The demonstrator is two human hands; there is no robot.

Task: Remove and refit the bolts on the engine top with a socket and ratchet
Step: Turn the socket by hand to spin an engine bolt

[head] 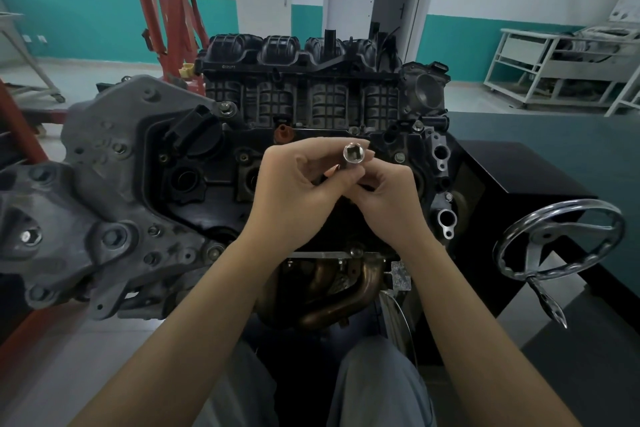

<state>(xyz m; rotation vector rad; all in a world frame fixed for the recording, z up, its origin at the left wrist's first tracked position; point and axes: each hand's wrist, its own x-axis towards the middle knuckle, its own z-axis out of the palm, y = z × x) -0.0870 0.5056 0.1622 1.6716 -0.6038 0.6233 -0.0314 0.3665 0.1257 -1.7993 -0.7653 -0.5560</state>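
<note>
Above the engine top [311, 149], I am pinching the socket [352, 153] with both my left hand [294, 198] and right hand [384, 198], bolts [400, 157] seemingly still seated, no ratchet visible.

I see a small socket [353, 153] of bright polished metal, mirror-glossy at its open end. The engine top [214, 170] below looks like matt black plastic, dusty and slightly grimy. The ribbed intake manifold [301, 80] is dull black plastic too. To the left, a bracket [93, 163] is rough, grey cast metal. The handwheel [561, 239] is shiny chrome. The exhaust pipes [346, 291] show tarnished, brownish metal.
</note>
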